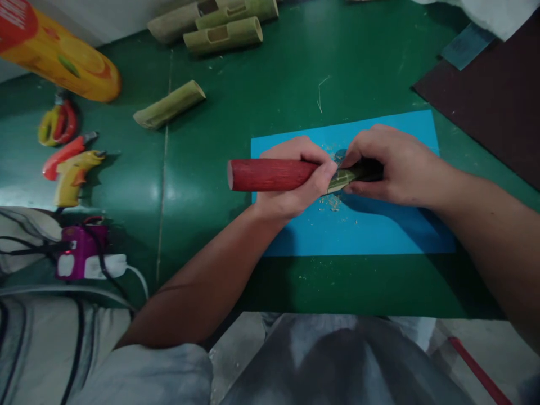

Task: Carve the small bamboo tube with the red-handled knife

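My left hand point(295, 177) is wrapped round the red wooden handle point(265, 174) of a knife, which juts out to the left. The blade end meets a short green bamboo piece point(343, 177) between my hands. My right hand point(392, 166) is closed over that bamboo piece, hiding most of it. Both hands hover over a blue sheet point(371, 225) on the green table point(202, 185), with small shavings point(331, 201) scattered beneath them.
Bamboo tubes point(223, 35) lie at the back, and one more bamboo tube point(169, 105) lies nearer. At left are scissors point(57, 124), a glue gun point(73, 174), a purple plug on a power strip point(84, 259) and an orange package point(59, 53). A dark mat point(493, 95) lies at right.
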`<state>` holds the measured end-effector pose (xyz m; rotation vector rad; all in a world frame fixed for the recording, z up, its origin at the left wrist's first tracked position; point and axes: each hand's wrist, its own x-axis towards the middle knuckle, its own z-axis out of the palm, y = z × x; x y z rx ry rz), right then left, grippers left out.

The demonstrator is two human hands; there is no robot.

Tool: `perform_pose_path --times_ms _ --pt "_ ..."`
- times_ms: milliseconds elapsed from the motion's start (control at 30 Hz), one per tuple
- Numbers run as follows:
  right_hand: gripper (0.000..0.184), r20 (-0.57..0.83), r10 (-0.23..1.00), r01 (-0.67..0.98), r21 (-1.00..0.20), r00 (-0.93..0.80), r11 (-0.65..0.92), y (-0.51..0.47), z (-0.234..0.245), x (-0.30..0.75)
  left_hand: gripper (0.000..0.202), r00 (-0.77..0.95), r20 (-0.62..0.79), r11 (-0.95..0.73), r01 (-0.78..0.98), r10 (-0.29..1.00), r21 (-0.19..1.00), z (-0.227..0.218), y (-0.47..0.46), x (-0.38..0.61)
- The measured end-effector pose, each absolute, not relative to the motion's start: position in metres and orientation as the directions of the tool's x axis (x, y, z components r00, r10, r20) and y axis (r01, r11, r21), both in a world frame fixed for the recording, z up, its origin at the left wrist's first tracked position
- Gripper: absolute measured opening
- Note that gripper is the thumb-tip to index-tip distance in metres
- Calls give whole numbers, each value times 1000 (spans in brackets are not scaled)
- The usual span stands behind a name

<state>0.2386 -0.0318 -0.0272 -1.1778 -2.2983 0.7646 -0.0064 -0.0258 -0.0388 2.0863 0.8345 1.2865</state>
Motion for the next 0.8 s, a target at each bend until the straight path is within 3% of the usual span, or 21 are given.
perform_pose_path --times_ms 300,500,800 --pt "21 149 824 581 -642 -546 500 -32 -27 238 27 448 497 -623 190 743 759 -29 -25 -8" --pt "23 158 826 577 -645 -541 501 -31 -29 238 18 430 545 -663 193 720 724 -26 -27 -2" --pt "24 151 821 578 -641 -550 505 -31 -28 238 34 333 638 -716 229 694 659 -32 -32 -4"
